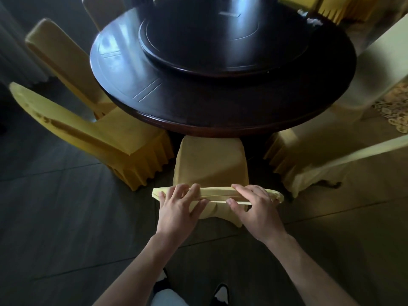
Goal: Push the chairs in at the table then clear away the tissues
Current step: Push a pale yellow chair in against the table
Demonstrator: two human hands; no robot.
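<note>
the near chair (210,164) is sitting with its seat partly under the round table (220,111), and both hands, the left hand (180,206) and the right hand (254,206), are lying over its backrest top. yellow covered chairs are crowding it on the left (123,140) and right (309,155), leaving only narrow dark gaps between the skirts. a raised turntable (220,47) is filling the table's middle, while crumpled tissues (313,21) are lying at the far right rim.

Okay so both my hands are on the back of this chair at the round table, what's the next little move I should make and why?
Probably ease the chair straight forward a little further. Your left hand and right hand both grip its top rail, and most of the seat shows outside the table edge. The tissues at the far side can likely wait.
</note>
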